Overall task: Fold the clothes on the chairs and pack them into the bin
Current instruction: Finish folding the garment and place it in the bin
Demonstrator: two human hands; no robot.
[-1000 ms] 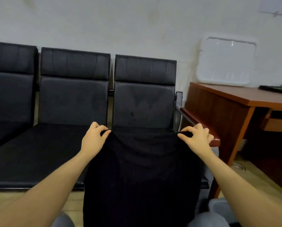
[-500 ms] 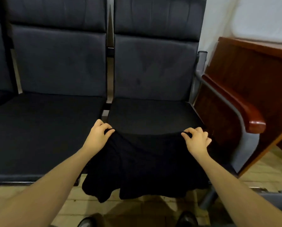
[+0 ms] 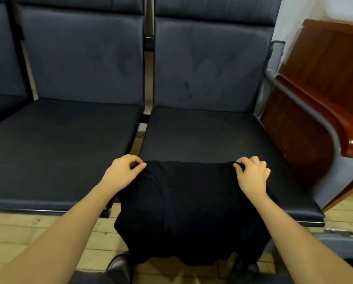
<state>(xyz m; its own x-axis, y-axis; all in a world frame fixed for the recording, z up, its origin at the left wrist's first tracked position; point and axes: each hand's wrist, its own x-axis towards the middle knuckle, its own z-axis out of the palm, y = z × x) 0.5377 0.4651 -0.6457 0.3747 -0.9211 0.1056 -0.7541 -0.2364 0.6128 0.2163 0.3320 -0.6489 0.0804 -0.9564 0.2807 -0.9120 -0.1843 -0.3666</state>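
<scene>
One soft black garment (image 3: pixel 189 210), draped over padded chair seat (image 3: pixel 208 136), pinched at far corners by left hand (image 3: pixel 123 173) and right hand (image 3: pixel 251 175).

The garment (image 3: pixel 187 206) lies on the right chair's seat (image 3: pixel 202 136), draping over its front edge; another chair (image 3: pixel 69 136) stands left. A wooden desk (image 3: pixel 325 64) stands right of the armrest (image 3: pixel 343 128).

We see two bare forearms, no sleeves; left hand (image 3: pixel 122 173), right hand (image 3: pixel 251 175); dark shoes (image 3: pixel 118 267), grey trouser legs near bottom edge.
</scene>
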